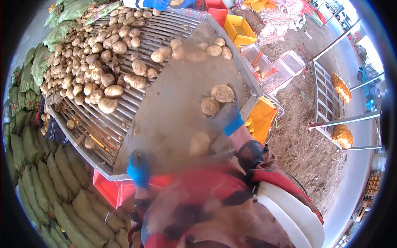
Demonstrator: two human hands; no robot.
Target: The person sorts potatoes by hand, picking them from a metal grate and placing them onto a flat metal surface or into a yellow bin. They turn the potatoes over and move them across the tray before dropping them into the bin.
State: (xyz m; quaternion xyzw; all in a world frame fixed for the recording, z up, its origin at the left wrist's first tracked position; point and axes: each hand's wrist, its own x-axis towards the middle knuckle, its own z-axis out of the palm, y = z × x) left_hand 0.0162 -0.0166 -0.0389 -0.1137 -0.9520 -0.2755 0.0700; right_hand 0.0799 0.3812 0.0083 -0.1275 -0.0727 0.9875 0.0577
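My left hand [139, 168], in a blue glove with dark, dirty fingertips, is at the near left edge of the metal sorting table [161, 111]. Its fingers look curled together; I cannot tell what is in them. My right hand [228, 115], gloved alike, reaches over the table's right side, its grey fingers blurred. Right by those fingers lie a large pale potato [223, 93] and a rounder, browner potato [210, 106]. Between my hands, a blurred potato [199, 143] shows near the front edge.
A heap of potatoes [93, 68] covers the slatted rack [120, 109] on the left. Another person's blue-gloved hand [159, 4] is at the far end. A yellow crate [240, 31] stands right, a red crate [108, 188] below, and stacked green sacks [45, 182] at left.
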